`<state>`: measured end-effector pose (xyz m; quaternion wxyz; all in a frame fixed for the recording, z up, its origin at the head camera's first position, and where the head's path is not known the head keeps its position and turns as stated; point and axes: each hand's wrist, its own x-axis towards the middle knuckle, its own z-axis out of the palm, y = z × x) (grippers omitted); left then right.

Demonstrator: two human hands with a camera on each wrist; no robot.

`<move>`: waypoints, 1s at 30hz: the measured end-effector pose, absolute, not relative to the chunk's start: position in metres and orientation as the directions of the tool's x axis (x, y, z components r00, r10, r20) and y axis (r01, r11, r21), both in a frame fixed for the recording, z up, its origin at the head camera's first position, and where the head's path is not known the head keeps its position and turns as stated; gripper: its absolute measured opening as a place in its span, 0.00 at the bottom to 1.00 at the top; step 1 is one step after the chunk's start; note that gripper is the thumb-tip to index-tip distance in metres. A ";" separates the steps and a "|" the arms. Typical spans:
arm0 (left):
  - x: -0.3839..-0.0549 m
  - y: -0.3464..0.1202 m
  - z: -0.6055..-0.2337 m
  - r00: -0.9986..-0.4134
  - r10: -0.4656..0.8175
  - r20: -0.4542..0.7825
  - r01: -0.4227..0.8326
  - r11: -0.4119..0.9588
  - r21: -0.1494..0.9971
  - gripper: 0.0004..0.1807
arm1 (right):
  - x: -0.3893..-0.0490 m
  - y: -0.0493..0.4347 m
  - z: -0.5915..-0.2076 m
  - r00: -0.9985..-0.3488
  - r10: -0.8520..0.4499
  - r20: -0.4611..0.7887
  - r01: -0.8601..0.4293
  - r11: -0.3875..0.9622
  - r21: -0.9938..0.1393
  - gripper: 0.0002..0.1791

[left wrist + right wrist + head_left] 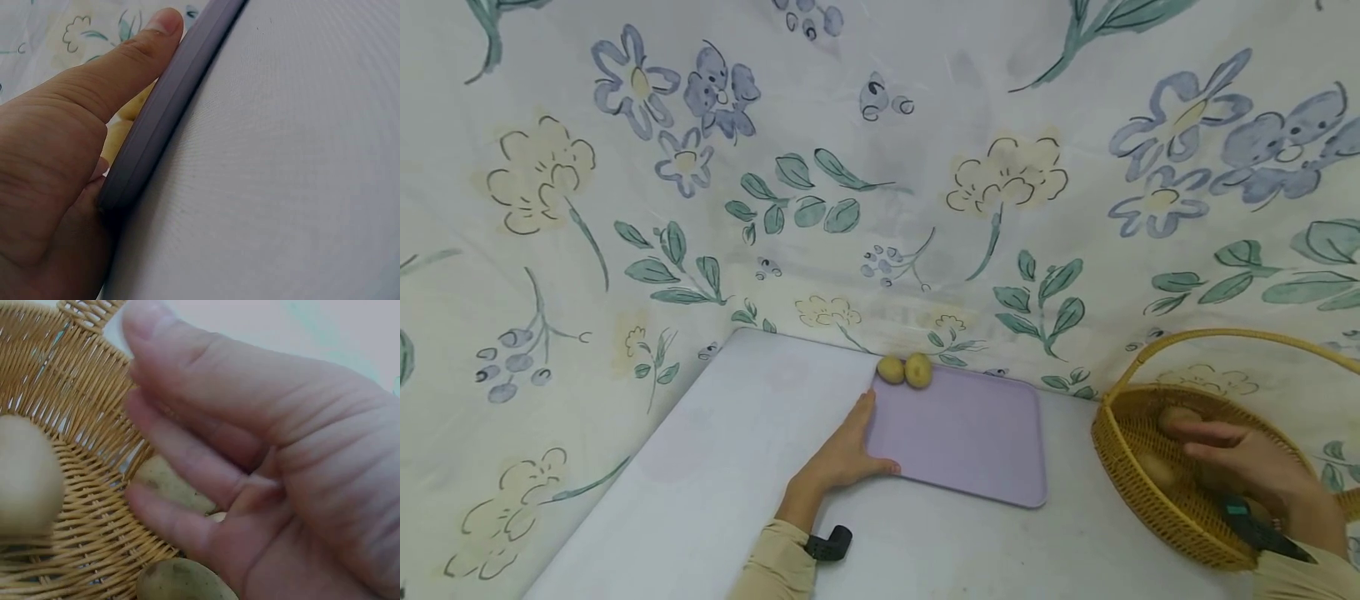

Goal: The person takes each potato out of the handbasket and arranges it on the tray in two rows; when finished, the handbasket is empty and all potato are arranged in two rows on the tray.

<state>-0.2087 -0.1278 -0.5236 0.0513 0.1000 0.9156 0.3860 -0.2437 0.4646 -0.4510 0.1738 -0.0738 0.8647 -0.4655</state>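
I've got a white flat tabletop [722, 425]; tan woven wicker basket [1150, 521], R side; lilac rect. plastic-looking tray [962, 437], ctr. L hand [844, 454]: fingers & thumb spread along tray's corner edges. R hand [250, 444]: inside basket, fingers loose, thumb apart, near pale oval potatoes [187, 581]. Two yellowish roundish potatoes [918, 372] side by side, tray's far-L corner.
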 end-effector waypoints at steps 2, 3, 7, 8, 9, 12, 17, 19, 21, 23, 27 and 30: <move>-0.209 -0.128 -0.523 -0.975 0.221 -0.019 0.140 0.682 0.718 0.75 | -0.244 0.465 -0.452 -0.910 -0.354 -0.215 0.001 0.518 -0.856 0.22; -0.209 -0.128 -0.523 -0.975 0.220 -0.020 0.139 0.683 0.717 0.75 | -0.244 0.465 -0.452 -0.899 -0.386 -0.206 -0.010 0.489 -0.872 0.22; -0.208 -0.129 -0.521 -0.976 0.218 -0.023 0.135 0.681 0.720 0.75 | -0.245 0.464 -0.453 -0.882 -0.434 -0.183 -0.009 0.404 -0.915 0.23; -0.208 -0.129 -0.521 -0.976 0.216 -0.023 0.133 0.680 0.721 0.75 | -0.245 0.463 -0.453 -0.881 -0.435 -0.185 0.003 0.387 -0.922 0.23; -0.208 -0.130 -0.520 -0.977 0.213 -0.024 0.130 0.678 0.723 0.75 | -0.245 0.462 -0.454 -0.881 -0.438 -0.182 0.002 0.382 -0.924 0.23; -0.207 -0.131 -0.520 -0.978 0.209 -0.023 0.126 0.671 0.730 0.75 | -0.245 0.460 -0.455 -0.869 -0.451 -0.203 0.019 0.380 -0.925 0.23; -0.207 -0.131 -0.522 -0.976 0.217 -0.027 0.130 0.672 0.729 0.75 | -0.243 0.461 -0.455 -0.832 -0.501 -0.240 0.008 0.422 -0.907 0.23; -0.208 -0.131 -0.522 -0.974 0.224 -0.023 0.137 0.672 0.728 0.75 | -0.242 0.462 -0.456 -0.827 -0.508 -0.240 -0.011 0.441 -0.898 0.23; -0.208 -0.130 -0.522 -0.974 0.228 -0.014 0.146 0.668 0.730 0.75 | -0.242 0.461 -0.457 -0.840 -0.486 -0.242 -0.016 0.468 -0.883 0.24; -0.209 -0.129 -0.522 -0.973 0.230 -0.013 0.148 0.668 0.729 0.75 | -0.243 0.461 -0.459 -0.851 -0.472 -0.229 -0.059 0.520 -0.852 0.24; -0.209 -0.129 -0.521 -0.973 0.229 -0.018 0.144 0.668 0.730 0.75 | -0.246 0.463 -0.463 -0.844 -0.502 -0.190 -0.152 0.563 -0.813 0.24; -0.209 -0.129 -0.520 -0.973 0.231 -0.019 0.143 0.663 0.735 0.75 | -0.248 0.464 -0.466 -0.823 -0.537 -0.183 -0.161 0.530 -0.833 0.23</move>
